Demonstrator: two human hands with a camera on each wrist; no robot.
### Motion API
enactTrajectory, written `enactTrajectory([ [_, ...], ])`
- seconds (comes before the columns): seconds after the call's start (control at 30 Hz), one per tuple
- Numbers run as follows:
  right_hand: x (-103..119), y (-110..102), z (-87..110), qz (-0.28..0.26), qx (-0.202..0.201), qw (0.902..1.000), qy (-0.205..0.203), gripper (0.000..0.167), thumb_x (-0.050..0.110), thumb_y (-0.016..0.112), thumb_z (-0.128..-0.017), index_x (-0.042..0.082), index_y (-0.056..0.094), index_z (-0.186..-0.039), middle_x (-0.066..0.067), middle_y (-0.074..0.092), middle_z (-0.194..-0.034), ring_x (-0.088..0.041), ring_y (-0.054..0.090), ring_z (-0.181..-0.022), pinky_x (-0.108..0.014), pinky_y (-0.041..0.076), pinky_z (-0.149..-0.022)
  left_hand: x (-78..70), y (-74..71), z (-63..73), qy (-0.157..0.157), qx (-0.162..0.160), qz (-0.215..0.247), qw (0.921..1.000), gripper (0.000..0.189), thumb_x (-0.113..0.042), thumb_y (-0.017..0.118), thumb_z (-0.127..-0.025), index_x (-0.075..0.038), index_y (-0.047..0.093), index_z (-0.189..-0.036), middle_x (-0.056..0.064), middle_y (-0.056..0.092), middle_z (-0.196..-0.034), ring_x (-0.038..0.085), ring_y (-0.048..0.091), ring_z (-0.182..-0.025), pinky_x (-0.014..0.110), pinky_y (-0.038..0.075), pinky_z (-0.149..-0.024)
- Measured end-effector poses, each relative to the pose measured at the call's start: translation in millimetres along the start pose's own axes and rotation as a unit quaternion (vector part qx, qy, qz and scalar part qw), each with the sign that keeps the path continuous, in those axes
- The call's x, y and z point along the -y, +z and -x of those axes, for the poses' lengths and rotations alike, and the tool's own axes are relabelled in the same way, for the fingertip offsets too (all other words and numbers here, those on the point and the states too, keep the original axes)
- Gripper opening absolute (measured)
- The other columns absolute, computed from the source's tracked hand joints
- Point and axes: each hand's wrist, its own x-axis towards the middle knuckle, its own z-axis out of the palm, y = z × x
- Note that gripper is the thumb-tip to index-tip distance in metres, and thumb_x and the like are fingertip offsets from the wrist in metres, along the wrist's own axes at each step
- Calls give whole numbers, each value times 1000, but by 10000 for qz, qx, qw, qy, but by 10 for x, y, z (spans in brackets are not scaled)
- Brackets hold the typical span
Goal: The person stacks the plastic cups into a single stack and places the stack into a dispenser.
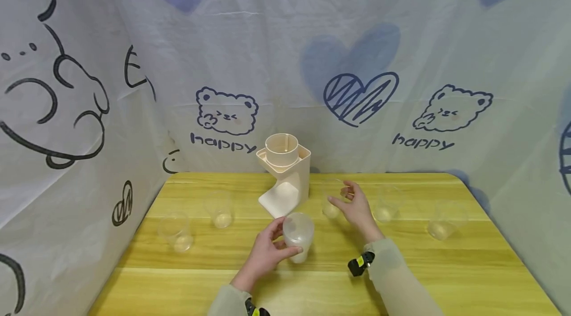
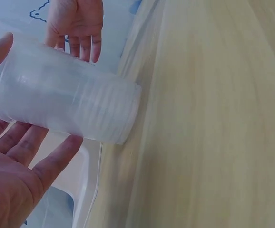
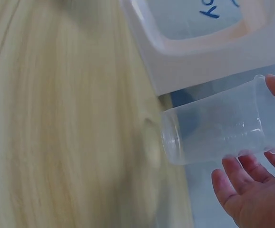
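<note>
Pale fabric (image 1: 276,48) printed with hearts, cartoon bears and the word "happy" hangs behind and beside a yellow wood-grain surface (image 1: 330,288). Near its back edge stands a beige holder (image 1: 301,182) with a round, open ring at the top and a flat foot reaching forward. Just in front of that foot, the left hand (image 1: 265,251) holds a stack of clear cups (image 1: 298,239), thumb on one side and fingers (image 2: 59,159) on the other. To the right of the holder, the right hand (image 1: 358,209) grasps a single clear cup (image 1: 331,204) near its rim, between thumb and fingers; whether its base touches the surface, I cannot tell. Two more cups stand to the left, a nearer cup (image 1: 180,241) and a farther cup (image 1: 220,218), and two to the right, an inner cup (image 1: 385,211) and an outer cup (image 1: 441,226).
</note>
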Motion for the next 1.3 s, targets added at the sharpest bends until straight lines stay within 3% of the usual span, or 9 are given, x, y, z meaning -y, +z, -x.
enactTrajectory([
  [0.23,101,-30,120,-254,-13,9991,-334,73,20,76,-88,3,34,-146,-23,46,-132,-37,46,-125,-51,40,-105,7,47,-15,129,80,71,9999,74,-7,84,-77,1,45,-139,19,52,-134,36,53,-121,37,50,-97],
  [0.5,285,-99,310,-660,-19,9962,-563,74,21,79,-86,4,37,-145,-18,51,-127,-37,50,-122,-48,42,-104,-15,52,-18,307,226,149,9992,72,1,78,-79,4,40,-141,25,51,-134,38,53,-121,40,47,-101],
  [0.8,547,-189,549,-932,170,9928,-737,68,16,73,-90,5,36,-146,-17,51,-132,-30,49,-125,-47,40,-106,-61,33,-12,137,159,252,9995,72,0,80,-78,2,41,-139,24,51,-135,37,54,-119,46,45,-102],
  [1.1,753,-218,705,-1108,349,9869,-1119,64,9,74,-89,5,40,-142,-15,53,-129,-29,52,-121,-23,48,-94,-74,15,-37,77,-53,278,9996,69,-1,83,-75,0,46,-133,18,49,-134,35,51,-119,44,47,-100],
  [1.3,833,-223,775,-1314,502,9801,-1398,61,5,73,-88,1,41,-139,-17,52,-129,-27,52,-119,-22,48,-92,-70,6,-43,75,-81,138,9998,68,-3,84,-74,-2,48,-132,17,51,-132,34,53,-117,43,49,-97],
])
